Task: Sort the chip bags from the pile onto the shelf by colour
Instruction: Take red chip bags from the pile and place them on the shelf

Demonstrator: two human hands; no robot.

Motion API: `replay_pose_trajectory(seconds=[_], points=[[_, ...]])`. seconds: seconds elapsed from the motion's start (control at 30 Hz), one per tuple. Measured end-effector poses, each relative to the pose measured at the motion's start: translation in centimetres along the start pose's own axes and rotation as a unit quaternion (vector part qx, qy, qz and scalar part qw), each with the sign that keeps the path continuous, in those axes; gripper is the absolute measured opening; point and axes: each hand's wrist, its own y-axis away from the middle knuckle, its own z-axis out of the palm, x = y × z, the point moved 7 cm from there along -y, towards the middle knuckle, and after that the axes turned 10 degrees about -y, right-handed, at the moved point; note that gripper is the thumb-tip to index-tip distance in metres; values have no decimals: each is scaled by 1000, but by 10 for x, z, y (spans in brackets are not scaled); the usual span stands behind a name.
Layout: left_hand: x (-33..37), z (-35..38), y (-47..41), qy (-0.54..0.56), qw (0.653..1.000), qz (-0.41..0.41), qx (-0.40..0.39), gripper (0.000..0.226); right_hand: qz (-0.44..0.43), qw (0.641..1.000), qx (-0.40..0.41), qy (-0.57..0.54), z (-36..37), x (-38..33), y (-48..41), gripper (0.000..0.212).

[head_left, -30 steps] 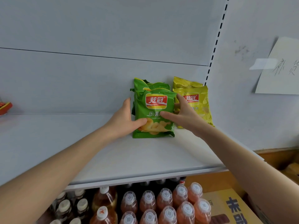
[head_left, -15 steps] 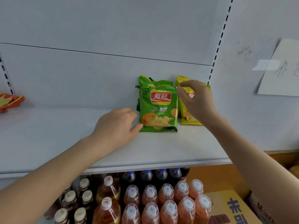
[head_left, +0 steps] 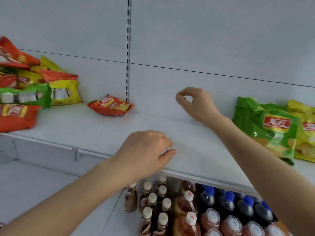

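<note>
Bottles (head_left: 187, 210): nearest, in rows under the shelf; orange drinks with clear caps, dark ones with blue caps, brown ones with pale caps at the left.
Left hand (head_left: 144, 150): palm down over the shelf's front edge, fingers loosely curled, thumb out to the right, grasping nothing.
Shelf (head_left: 196, 155): white and flat, front lip just under the left hand.
Right hand (head_left: 196, 104): further in, raised before the back panel, thumb and forefinger tips together in a ring, other fingers curled in, nothing seen between them.
Green chip bags (head_left: 265, 126): at the right, just beyond the right forearm, leaning upright one behind another, printed faces forward.
Yellow chip bags (head_left: 305, 130): touching the green ones on their right, cut off by the frame edge.
Red chip bag (head_left: 110, 106): alone, lying flat deep on the shelf at the foot of the slotted upright (head_left: 128, 48), well apart from both hands.
Pile (head_left: 25, 92): far left, red, yellow and green bags heaped over one another, blurred.
</note>
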Motion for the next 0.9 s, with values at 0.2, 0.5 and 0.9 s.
replay_pose_trajectory(seconds=[0.2,0.5,0.9], points=[[-121,-20,79,-48,997,-47,24,43,11,998,-24,-63,121,-70,-40,21],[-226,-33,125,-31,996,-48,62,43,255,966,-39,16,200,-54,-67,46],[-267,-26,106,89,974,-166,126,52,336,907,16,-254,214,-36,-70,70]])
